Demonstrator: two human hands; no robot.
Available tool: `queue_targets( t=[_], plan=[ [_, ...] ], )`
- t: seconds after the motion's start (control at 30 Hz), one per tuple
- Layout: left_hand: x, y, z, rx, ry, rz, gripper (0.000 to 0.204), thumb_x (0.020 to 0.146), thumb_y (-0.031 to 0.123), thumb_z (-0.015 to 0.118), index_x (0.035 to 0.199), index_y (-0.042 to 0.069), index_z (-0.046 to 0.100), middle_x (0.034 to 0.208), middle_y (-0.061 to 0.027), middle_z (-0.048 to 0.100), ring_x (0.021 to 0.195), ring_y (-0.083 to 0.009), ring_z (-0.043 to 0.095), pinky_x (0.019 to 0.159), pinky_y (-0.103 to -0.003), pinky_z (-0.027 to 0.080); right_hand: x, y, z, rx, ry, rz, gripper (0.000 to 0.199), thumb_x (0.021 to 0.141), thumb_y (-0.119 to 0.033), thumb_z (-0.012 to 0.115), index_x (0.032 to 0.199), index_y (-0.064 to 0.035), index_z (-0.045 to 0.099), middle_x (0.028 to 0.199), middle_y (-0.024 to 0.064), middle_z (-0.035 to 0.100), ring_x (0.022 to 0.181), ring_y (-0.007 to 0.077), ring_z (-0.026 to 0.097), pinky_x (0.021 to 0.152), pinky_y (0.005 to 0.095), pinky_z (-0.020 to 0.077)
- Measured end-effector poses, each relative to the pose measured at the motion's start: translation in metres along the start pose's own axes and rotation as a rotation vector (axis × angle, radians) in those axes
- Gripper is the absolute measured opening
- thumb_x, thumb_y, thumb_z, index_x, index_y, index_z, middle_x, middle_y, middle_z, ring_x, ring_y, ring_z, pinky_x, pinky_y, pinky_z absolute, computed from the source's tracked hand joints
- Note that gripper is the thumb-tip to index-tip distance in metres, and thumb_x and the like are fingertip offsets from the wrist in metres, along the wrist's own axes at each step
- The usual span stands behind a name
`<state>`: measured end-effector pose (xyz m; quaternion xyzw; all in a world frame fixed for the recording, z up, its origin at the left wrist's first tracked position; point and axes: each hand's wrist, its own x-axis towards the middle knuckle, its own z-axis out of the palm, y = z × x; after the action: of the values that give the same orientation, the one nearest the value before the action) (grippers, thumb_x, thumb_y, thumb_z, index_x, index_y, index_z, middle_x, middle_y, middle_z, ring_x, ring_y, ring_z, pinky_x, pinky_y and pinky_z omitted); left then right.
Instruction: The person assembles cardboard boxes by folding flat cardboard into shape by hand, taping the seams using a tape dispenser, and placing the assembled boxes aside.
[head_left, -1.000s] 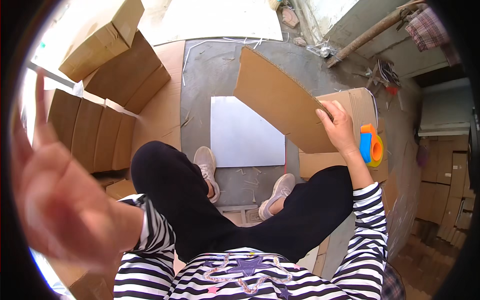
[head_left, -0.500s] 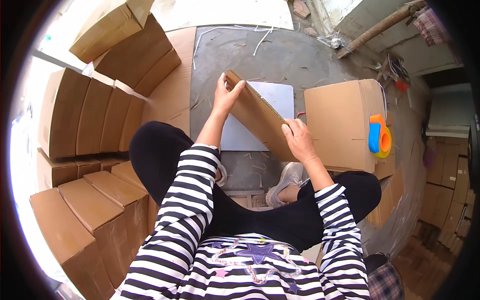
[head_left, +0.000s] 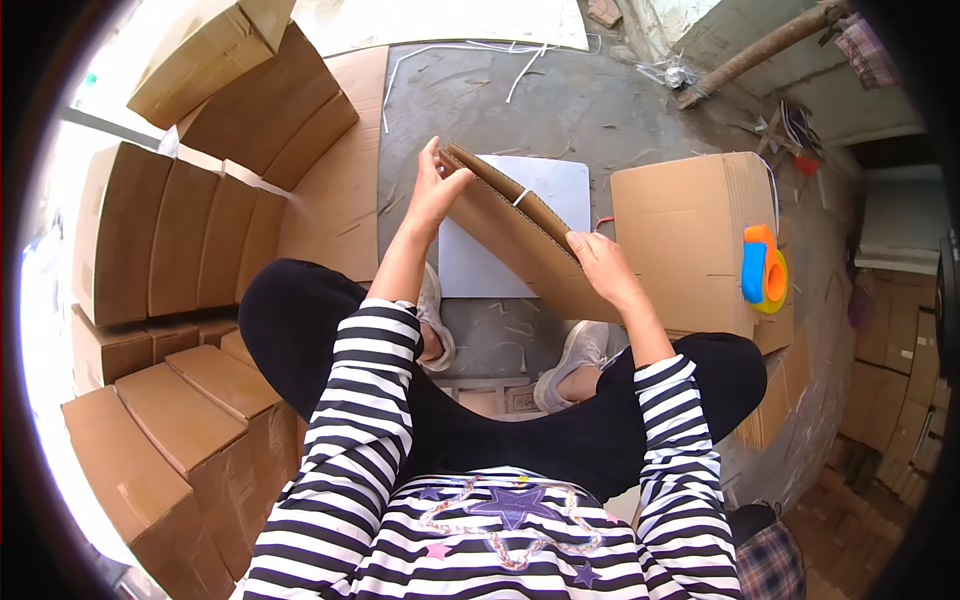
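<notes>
Two hands are engaged on one flattened cardboard carton (head_left: 520, 240), held tilted above the grey floor board (head_left: 560, 190), the left hand (head_left: 435, 195) gripping its far corner and the right hand (head_left: 600, 265) its near edge; opening it probably requires spreading the panels apart.

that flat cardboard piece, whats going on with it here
A seated person in a striped top holds a flattened cardboard box up over a grey sheet on the floor. The left hand grips its far upper corner, and the right hand holds its near edge. A stack of flat cardboard with an orange and blue tape dispenser lies to the right; made-up boxes stand to the left.
</notes>
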<state>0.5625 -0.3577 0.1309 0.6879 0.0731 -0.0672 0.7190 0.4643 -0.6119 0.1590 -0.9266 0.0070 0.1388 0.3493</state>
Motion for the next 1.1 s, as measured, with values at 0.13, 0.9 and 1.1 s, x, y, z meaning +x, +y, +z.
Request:
queue_targets(
  t=[0.13, 0.9, 1.1],
  plan=[
    [-0.002, 0.013, -0.011, 0.3, 0.061, -0.022, 0.06, 0.07, 0.025, 0.063, 0.117, -0.003, 0.038, 0.112, -0.0188, 0.051, 0.106, -0.0248, 0.05, 0.09, -0.035, 0.04, 0.002, -0.009, 0.002, -0.341, 0.14, -0.278, 0.027, 0.089, -0.028, 0.052, 0.077, -0.0051, 0.058, 0.078, 0.0113, 0.061, 0.074, 0.0309, 0.059, 0.062, 0.0401, 0.0469],
    [-0.035, 0.036, 0.038, 1.343, -0.217, 0.347, 0.021, 0.079, 0.019, 0.045, 0.081, 0.0, 0.055, 0.067, -0.0213, 0.062, 0.065, -0.0369, 0.063, 0.061, -0.046, 0.049, 0.024, 0.067, -0.029, 0.585, 0.485, 0.55, 0.043, 0.07, -0.022, 0.06, 0.102, 0.0052, 0.05, 0.103, 0.0252, 0.056, 0.09, 0.04, 0.057, 0.085, 0.0469, 0.0447],
    [-0.011, 0.036, 0.012, 1.24, 0.097, 0.121, 0.028, 0.08, 0.021, 0.043, 0.091, -0.002, 0.055, 0.083, -0.0266, 0.062, 0.081, -0.0404, 0.061, 0.072, -0.047, 0.049, 0.007, 0.04, -0.036, -0.191, 0.236, 0.233, 0.037, 0.071, -0.014, 0.053, 0.101, 0.0079, 0.05, 0.102, 0.0298, 0.054, 0.098, 0.042, 0.053, 0.089, 0.0446, 0.0421]
  ],
)
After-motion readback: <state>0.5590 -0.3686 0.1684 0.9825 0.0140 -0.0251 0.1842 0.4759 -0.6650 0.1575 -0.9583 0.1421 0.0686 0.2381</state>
